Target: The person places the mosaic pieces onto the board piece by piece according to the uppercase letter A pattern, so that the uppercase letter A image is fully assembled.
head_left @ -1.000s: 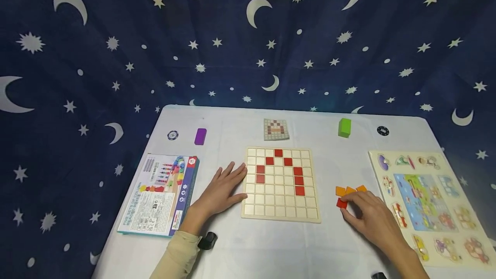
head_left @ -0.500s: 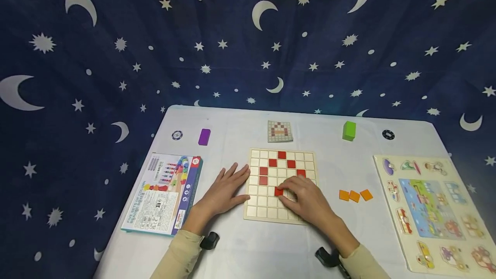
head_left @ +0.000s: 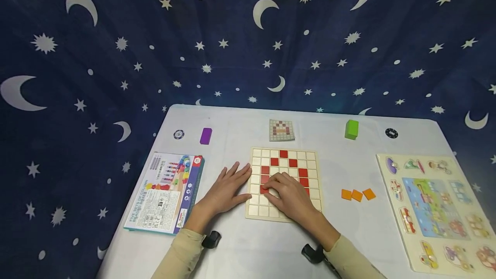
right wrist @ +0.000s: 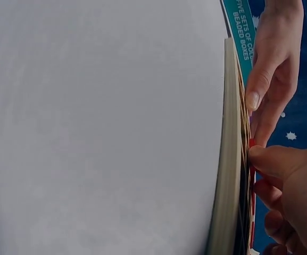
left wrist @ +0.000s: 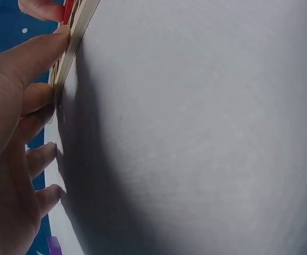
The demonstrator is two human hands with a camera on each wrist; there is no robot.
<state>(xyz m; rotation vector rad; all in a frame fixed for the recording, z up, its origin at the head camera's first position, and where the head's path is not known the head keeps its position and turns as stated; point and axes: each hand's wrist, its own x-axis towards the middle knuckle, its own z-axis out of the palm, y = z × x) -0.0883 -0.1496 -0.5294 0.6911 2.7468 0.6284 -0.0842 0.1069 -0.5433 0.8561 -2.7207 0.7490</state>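
A square wooden grid board (head_left: 257, 212) lies on the table, with red tiles (head_left: 304, 172) set in an arch pattern in its cells. My right hand (head_left: 290, 195) is over the board and pinches a red tile (head_left: 263, 190) between thumb and fingers, at a cell below the left column of red. Its palm and fingers cover part of the grid. In the right wrist view the thumb (right wrist: 265, 159) presses close to the board's top. My left hand (head_left: 224, 190) rests with spread fingers beside the board, thumb and fingertips at its left edge.
Three orange tiles (head_left: 357, 195) lie right of the board. A pattern card (head_left: 281, 137) is behind it. A boxed set (head_left: 155, 210) sits at left, a picture puzzle (head_left: 395, 231) at right. Purple (head_left: 206, 136) and green blocks (head_left: 351, 129) and two chips (head_left: 392, 133) stand farther back.
My right hand has carried the red tile from beside the orange tiles onto the board, then farther left across it. The left hand stays at the board's edge.
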